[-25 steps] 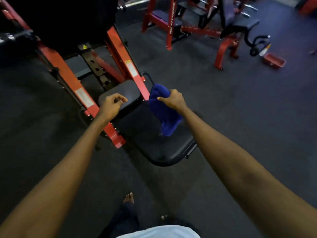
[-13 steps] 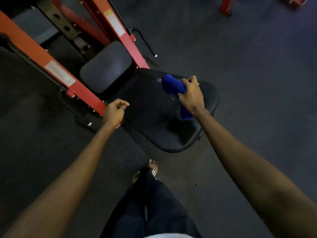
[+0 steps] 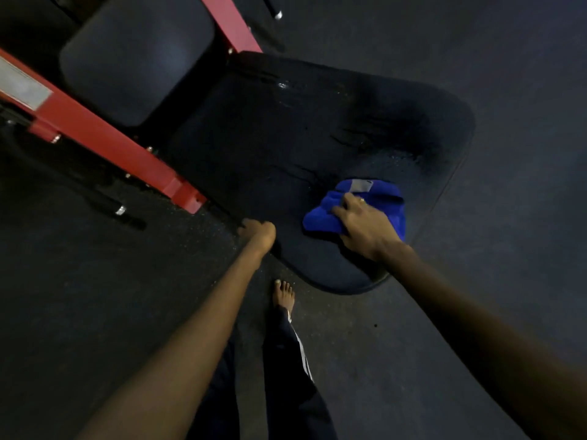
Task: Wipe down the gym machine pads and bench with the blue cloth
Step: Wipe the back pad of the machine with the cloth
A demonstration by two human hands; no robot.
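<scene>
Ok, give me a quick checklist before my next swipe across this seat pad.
1. Blue cloth under right hand, on the seat pad: ok.
2. Cloth spread flat: not ok, it is bunched.
3. Left hand out of the cloth's path: ok, at the pad's near edge, apart from the cloth.
4. Pad's far half dry: not ok, wet streaks show.
5. Smaller pad wiped: cannot tell.
6. Bare foot clear of the pad: ok.
</scene>
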